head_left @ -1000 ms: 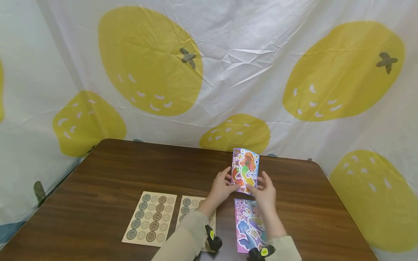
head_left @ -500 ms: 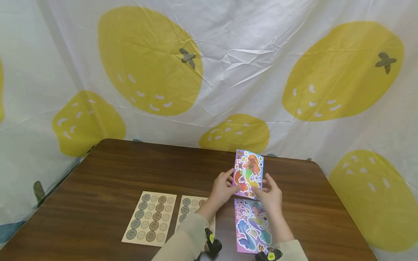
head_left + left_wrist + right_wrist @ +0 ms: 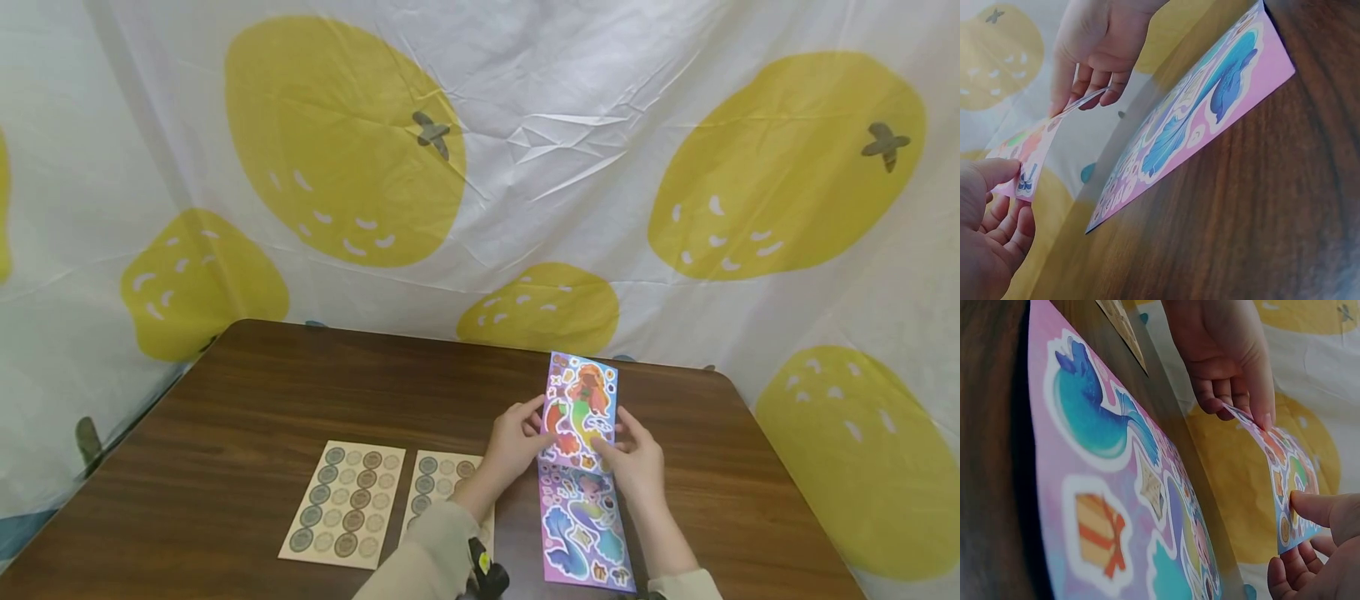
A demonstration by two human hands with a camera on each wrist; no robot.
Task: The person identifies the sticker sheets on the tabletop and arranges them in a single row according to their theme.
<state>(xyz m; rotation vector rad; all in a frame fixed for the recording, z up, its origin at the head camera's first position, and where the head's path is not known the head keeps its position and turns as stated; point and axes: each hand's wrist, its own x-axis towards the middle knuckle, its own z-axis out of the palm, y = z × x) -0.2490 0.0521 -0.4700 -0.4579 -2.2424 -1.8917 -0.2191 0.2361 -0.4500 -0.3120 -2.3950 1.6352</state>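
A mermaid sticker sheet is held up off the table between both hands. My left hand pinches its left edge, thumb on the printed face and fingers behind. On the opposite edge my right hand pinches it the same way. In the left wrist view the held sheet bends slightly between the hands, clear of the tabletop. Below it lies a second sticker sheet, pink and purple with blue tails, flat on the table. The held sheet's lower edge overlaps its top edge in the head view.
Two beige sheets of round stickers lie to the left: one in full view, the other partly covered by the left forearm. The brown wooden table ends at a white curtain printed with yellow fruit.
Both hands have shifted right and a little nearer with the mermaid sheet, which now hangs over the top of the second sheet. The right forearm covers less of that lower sheet.
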